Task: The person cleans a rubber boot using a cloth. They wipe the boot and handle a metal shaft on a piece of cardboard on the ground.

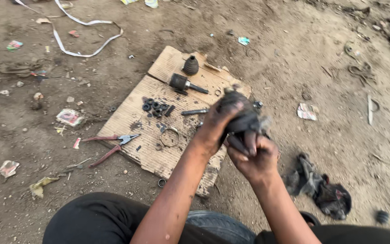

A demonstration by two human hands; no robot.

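Above a greasy sheet of cardboard [132,119] laid on bare dirt, a person works a dark, grimy joint part [243,121] with both bare hands, just right of centre frame. The left hand [216,123] is curled over the part from its nine o'clock side, fingers wrapped tightly across the top. The right hand [254,159] grips it from six o'clock, fingers closed up around its lower end, so that the two hands touch around it; blur hides the part's finer shape. On the cardboard, at ten o'clock from the hands, lie a ribbed rubber boot [190,66] and, just below it, a short shaft with a thick black head [183,83]. A cluster of small black rings and a spring [156,107] sits at nine o'clock, with a metal clamp ring [169,136] near it. Red-handled pliers [109,145] rest at the cardboard's left edge, partly on the dirt. A crumpled dark rag [321,190] lies on the ground at four o'clock.
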